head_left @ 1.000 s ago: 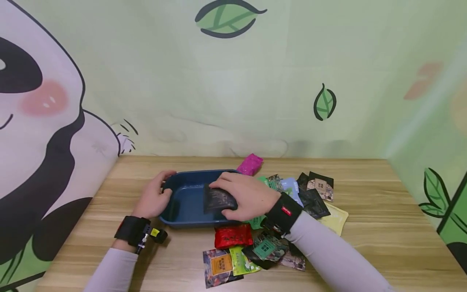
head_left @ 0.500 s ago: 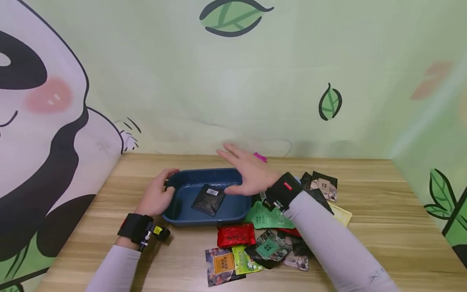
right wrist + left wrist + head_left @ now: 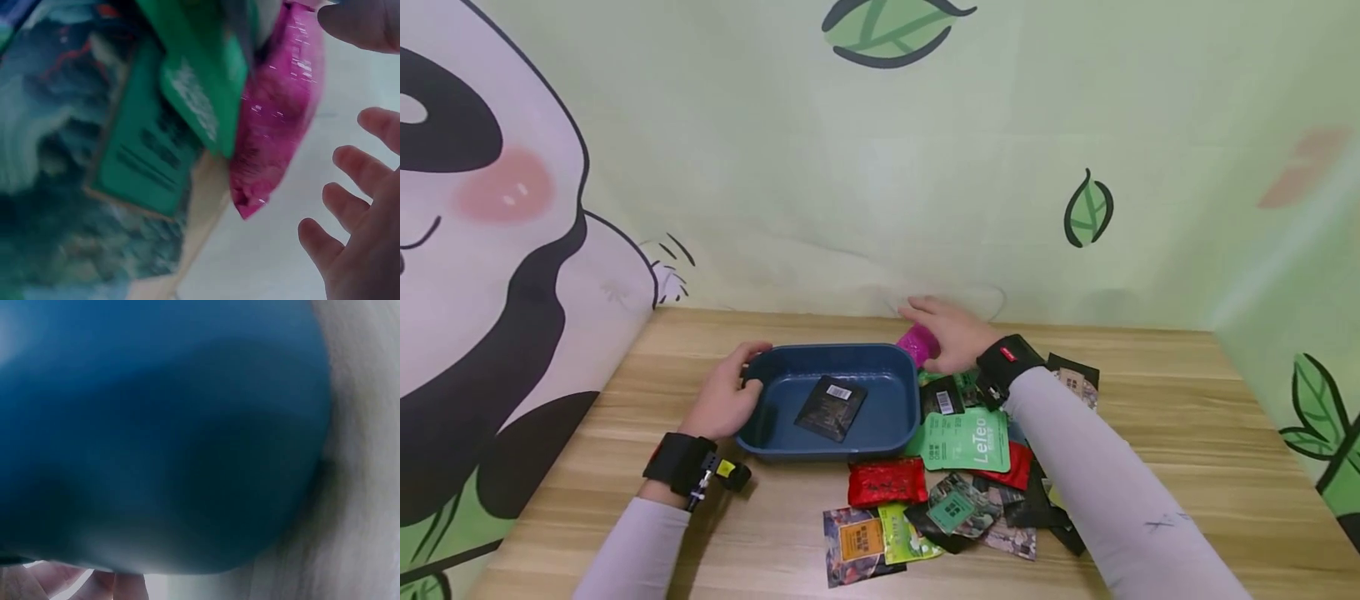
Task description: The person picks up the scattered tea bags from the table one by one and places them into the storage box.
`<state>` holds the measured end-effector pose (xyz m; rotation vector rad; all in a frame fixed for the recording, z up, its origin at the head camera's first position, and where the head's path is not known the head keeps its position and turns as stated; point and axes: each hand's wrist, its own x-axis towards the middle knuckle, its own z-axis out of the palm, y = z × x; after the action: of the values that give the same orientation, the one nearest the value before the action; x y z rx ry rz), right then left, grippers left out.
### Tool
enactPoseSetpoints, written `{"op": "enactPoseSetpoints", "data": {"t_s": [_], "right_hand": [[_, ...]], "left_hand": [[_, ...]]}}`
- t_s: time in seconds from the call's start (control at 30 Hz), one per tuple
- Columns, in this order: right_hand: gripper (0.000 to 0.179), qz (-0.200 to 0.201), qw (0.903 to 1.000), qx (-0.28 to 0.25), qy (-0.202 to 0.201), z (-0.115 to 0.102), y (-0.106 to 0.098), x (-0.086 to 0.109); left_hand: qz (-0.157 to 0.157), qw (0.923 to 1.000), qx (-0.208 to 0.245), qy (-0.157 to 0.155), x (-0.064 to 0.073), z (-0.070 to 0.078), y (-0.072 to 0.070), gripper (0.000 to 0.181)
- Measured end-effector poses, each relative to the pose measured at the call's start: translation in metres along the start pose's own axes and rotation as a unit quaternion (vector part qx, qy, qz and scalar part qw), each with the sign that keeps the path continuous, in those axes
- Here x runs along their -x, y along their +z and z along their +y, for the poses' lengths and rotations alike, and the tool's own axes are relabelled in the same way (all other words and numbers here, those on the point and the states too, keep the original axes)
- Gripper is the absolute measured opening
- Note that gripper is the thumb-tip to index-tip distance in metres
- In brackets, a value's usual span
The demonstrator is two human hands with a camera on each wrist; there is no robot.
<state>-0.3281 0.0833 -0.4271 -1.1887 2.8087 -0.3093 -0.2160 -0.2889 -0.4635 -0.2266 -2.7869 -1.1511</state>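
My left hand (image 3: 726, 400) grips the left end of a dark blue plastic basin (image 3: 831, 455), the thumb at the rim. A flat black sachet (image 3: 832, 407) with a white barcode label lies in the basin. By the basin's back right corner, my right hand (image 3: 953, 333) reaches over a shiny pink packet (image 3: 917, 343) and partly covers it. The right wrist view shows the fingers spread beside the pink packet (image 3: 275, 119), with a gap between them. The basin wall (image 3: 156, 444) fills most of the left wrist view.
Green pouches (image 3: 967, 440), a red packet (image 3: 887, 482), a lime green sachet (image 3: 904, 533) and several dark sachets (image 3: 958, 510) lie heaped right of and in front of the basin. A fabric backdrop (image 3: 820, 267) rises behind the wooden table (image 3: 1187, 433).
My right hand has let go of the black sachet in the basin, lifted away with fingers spread, and moved right and back to the pink packet. The left hand stays on the basin.
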Motion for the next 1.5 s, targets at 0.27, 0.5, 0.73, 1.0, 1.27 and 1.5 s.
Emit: {"op": "enactPoseSetpoints", "data": {"t_s": [0.27,0.5,0.73,1.0,1.27,1.5], "right_hand": [[0.082,-0.026,0.9996,0.001,-0.008,-0.002,0.013,-0.004],[0.075,-0.045,0.9987,-0.004,0.022,0.0,0.018,0.0],[0.065,-0.014,0.9991,0.01,0.039,0.008,0.019,0.008],[0.044,0.016,0.9981,0.017,0.057,0.013,0.019,0.021],[0.043,0.064,0.9976,0.002,0.027,-0.01,-0.002,0.021],[0.043,0.107,0.9902,0.053,-0.072,-0.062,-0.02,0.007]], "left_hand": [[-0.01,0.9999,-0.002,-0.008,0.0,0.002,0.0,0.054],[-0.011,0.9998,0.002,-0.014,0.001,0.002,0.0,0.054],[-0.01,0.9998,0.002,-0.018,0.002,0.002,-0.002,0.054],[-0.012,0.9998,0.002,-0.018,0.002,0.002,-0.001,0.053],[-0.013,0.9995,-0.002,-0.028,0.003,0.005,-0.002,0.053],[-0.016,0.9995,-0.003,-0.027,0.002,0.006,-0.001,0.053]]}}
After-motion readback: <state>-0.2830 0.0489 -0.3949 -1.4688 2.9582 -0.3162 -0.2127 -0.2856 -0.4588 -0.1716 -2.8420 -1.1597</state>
